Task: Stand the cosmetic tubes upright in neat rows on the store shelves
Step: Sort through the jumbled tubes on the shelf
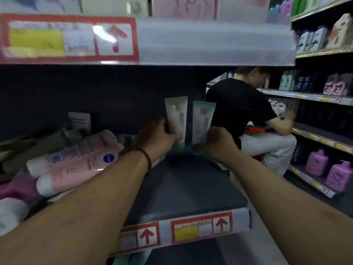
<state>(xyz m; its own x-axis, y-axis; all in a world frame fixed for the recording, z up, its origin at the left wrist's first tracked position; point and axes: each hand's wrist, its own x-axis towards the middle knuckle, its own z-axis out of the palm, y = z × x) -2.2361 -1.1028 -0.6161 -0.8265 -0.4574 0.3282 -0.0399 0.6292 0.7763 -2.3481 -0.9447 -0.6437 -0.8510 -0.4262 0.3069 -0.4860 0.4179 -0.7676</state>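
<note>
Two pale green cosmetic tubes stand upright side by side near the back of the dark shelf. My left hand grips the left tube near its lower half. My right hand grips the right tube from its right side. Both tubes have their crimped ends up. Their caps are mostly hidden behind my fingers. To the left, pink tubes lie flat in a loose pile on the same shelf.
A shelf edge with red-framed price labels runs along the front. The upper shelf lip hangs close overhead. A person in a black shirt crouches to the right by another shelving unit holding pink bottles.
</note>
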